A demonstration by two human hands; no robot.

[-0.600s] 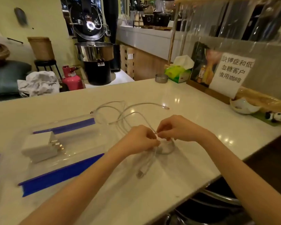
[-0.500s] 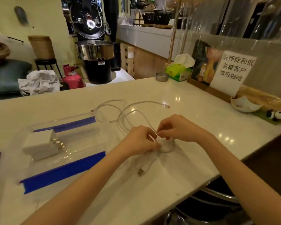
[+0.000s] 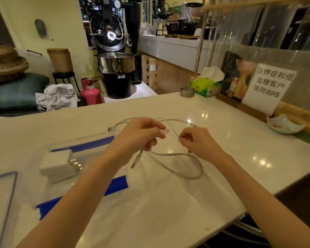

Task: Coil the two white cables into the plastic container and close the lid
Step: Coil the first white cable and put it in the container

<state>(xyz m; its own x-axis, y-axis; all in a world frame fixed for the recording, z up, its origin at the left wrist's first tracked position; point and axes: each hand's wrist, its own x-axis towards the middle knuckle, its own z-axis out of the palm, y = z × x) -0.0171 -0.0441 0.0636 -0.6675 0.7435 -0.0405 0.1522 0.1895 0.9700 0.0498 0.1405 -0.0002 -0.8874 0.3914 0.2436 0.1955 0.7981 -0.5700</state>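
My left hand (image 3: 141,136) is lifted above the white counter and pinches a small fold of a white cable (image 3: 183,169), whose USB plug (image 3: 135,161) dangles below the fist. My right hand (image 3: 195,142) pinches the same cable a little to the right. A wide loop of it hangs down between them and rests on the counter. More white cable (image 3: 179,120) lies behind my hands. The clear plastic container (image 3: 75,144) with blue clips lies at the left and holds white chargers (image 3: 58,163).
A lid's thin purple-edged rim (image 3: 9,187) shows at the far left. A metal ashtray (image 3: 187,91), a tissue box (image 3: 206,85), a sign (image 3: 268,86) and a small dish (image 3: 283,124) line the counter's far right side. The counter's front edge runs at the lower right.
Both hands rose from the counter and drew apart. The cable bundle they held together has opened into a wide hanging loop, and the USB plug lifted off the counter.
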